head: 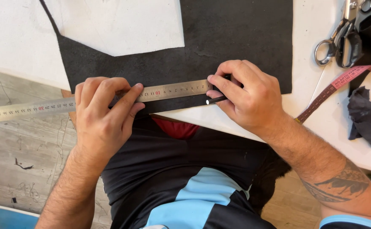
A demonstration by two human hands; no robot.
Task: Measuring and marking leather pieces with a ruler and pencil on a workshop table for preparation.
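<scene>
A long metal ruler (88, 101) runs from the 9 o'clock edge toward the centre, lying across the lower edge of a sheet of black fabric (219, 46) spread on a white table (317, 97). The left hand (102, 112) presses down on the ruler's middle, fingers curled over its top edge and the forefinger stretched along it; it pins the ruler flat rather than closing around it. Above, at 12 o'clock, a white paper pattern piece (121, 25) rests on the fabric. Just right of centre, the right hand (247, 95) is clenched around a slim black pen (216, 100) with a pale tip, held against the ruler's right end at the fabric's lower edge. Farther right, at 3 o'clock, a pink measuring tape (338, 85) trails across the table. At 1 o'clock lie scissors (342, 36) with dark handles. A crumpled dark fabric scrap (370, 116) sits at the right edge, near the tape.
</scene>
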